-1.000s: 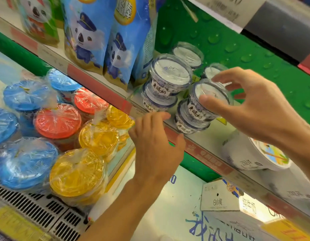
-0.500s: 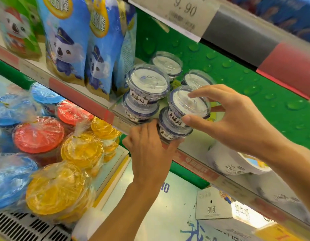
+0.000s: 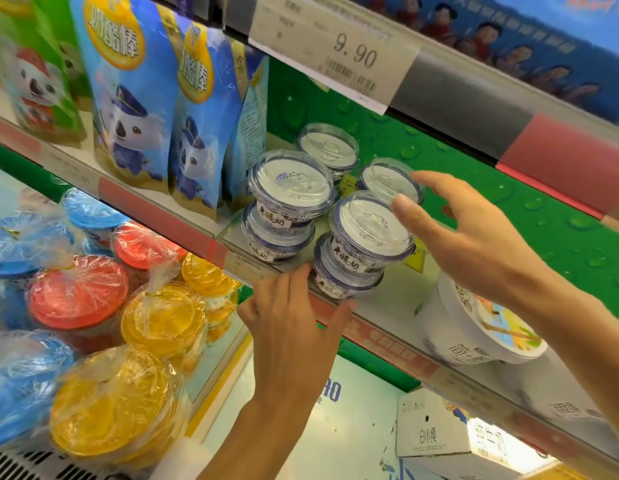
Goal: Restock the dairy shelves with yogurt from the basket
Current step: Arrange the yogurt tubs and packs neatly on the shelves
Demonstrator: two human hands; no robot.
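Small clear-lidded yogurt cups stand in two stacks at the front of the shelf [image 3: 387, 344]. The left stack [image 3: 287, 202] is two cups high. In the right stack, a top cup [image 3: 367, 230] sits on a lower cup [image 3: 342, 275] at the shelf's lip. My right hand [image 3: 474, 244] hovers just right of the top cup, fingers spread and straight, thumb tip at the lid's rim. My left hand [image 3: 294, 323] is below the shelf edge, fingertips touching the lower cup's left side, thumb under it. Two more cups [image 3: 327, 147] stand behind. The basket is out of view.
Blue koala pouches [image 3: 128, 98] stand left of the cups. A big white tub [image 3: 474, 327] lies tilted on the shelf to the right. Plastic-wrapped cups with blue, red and yellow lids [image 3: 79, 292] fill the lower left. A 9.90 price tag [image 3: 336, 53] hangs above; a carton [image 3: 429, 431] sits below.
My right hand has let go of the top cup and spread its fingers beside it. My left hand stays at the lower cup on the shelf's edge. The view has shifted upward.
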